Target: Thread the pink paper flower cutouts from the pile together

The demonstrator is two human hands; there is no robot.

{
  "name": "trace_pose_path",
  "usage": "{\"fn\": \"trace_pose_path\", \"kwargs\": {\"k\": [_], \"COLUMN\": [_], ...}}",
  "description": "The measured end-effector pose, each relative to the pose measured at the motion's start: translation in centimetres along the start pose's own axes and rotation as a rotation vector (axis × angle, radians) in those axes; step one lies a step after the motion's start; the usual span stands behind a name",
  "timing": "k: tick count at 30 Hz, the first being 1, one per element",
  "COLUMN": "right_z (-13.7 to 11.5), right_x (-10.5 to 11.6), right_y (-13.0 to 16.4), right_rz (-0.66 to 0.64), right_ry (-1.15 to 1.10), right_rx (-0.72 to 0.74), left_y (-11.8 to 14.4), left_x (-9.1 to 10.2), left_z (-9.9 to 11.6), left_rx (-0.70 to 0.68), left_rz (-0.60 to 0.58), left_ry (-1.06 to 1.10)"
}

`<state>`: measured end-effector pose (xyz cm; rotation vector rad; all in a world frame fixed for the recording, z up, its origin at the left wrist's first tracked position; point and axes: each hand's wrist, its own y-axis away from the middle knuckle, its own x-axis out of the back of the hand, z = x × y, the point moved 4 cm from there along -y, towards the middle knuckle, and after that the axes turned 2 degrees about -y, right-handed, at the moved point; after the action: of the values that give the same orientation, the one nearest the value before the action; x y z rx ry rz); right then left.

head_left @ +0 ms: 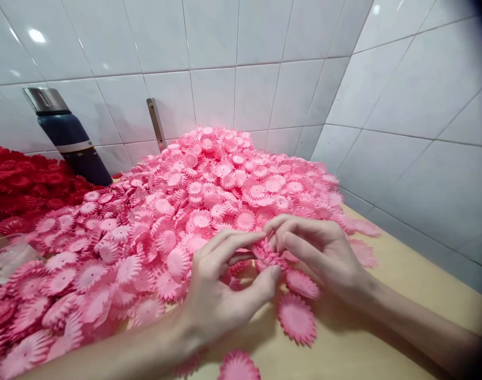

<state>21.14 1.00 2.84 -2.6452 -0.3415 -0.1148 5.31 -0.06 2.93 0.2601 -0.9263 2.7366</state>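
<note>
matt pink fabric-like petal discs [209, 195] on a smooth pale wood-look bench [403, 285]; glossy white wall tiles [264, 42]; flask [69, 137] with brushed-metal cap.

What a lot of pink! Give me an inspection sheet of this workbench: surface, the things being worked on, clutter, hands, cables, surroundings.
Surface: pale wooden table, bare at the near right.
Job's things: small cluster of pink petal discs pinched between both hands; big heap of pink discs behind.
Clutter: loose pink discs near the wrists; red discs piled far left; dark blue flask with a steel cap; clear plastic at the left edge.
Hands: left hand and right hand both grip the cluster with their fingertips.
Cables: nothing seen.
Surroundings: white tiled walls meeting in a corner; metal strip leaning on the wall.
</note>
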Motion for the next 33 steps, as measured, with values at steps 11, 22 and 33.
{"fn": "trace_pose_path", "kwargs": {"k": [11,22,33], "right_z": [-0.3,0.2,0.7], "right_x": [0.2,-1.1,-0.1], "right_y": [-0.2,0.5,0.1], "right_rz": [-0.025,-0.178,0.081], "right_ry": [-0.267,-0.328,-0.370], "right_rx": [-0.136,-0.223,-0.168], "left_y": [0.4,0.1,0.5], "left_x": [0.1,0.4,0.4], "left_z": [0.1,1.1,1.1], "left_rx": [-0.045,-0.149,-0.184], "left_rz": [0.024,0.065,0.112], "left_ry": [0.020,-0.173,-0.164]}}
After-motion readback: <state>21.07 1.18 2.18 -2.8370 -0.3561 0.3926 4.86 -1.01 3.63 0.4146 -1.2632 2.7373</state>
